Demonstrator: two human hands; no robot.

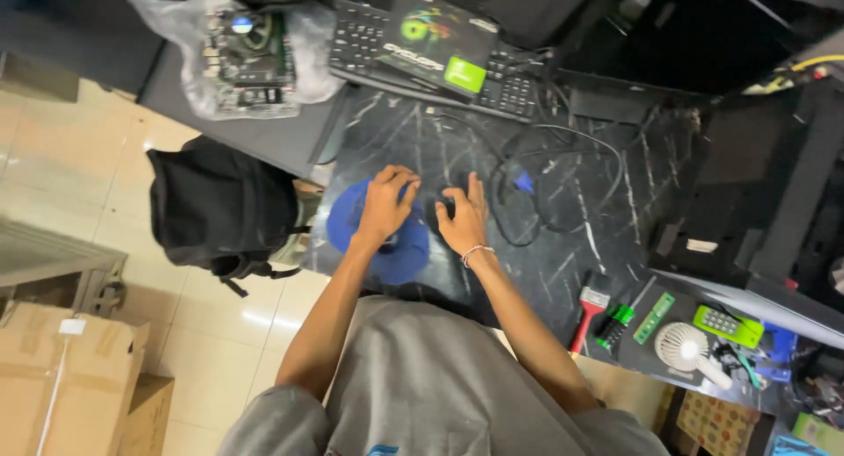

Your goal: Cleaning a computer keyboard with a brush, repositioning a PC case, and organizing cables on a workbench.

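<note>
Heads up, your left hand point(384, 206) is curled over the top of that blue round pad point(380, 232), fingers bent and pressing down on it, and your right hand point(462, 217) sits just right of the pad with fingers spread flat over a small black thing point(445, 208), probably a mouse, though I can't tell if you're actually gripping it. The pad hangs right at the near-left edge of the dark marbled desk point(563, 236), so a shove toward you could slide it off onto the black backpack point(220, 210) left of the pad. Bigger worry: the black cable loop point(519, 201) with the blue plug point(524, 182) lies just right of the pad, near your knuckles. Snag that and you drag whatever it's tied to. The keyboard point(360, 38) with the boxed card point(435, 38) on it, beyond the pad, looks tilted too, so don't bump it.
</note>
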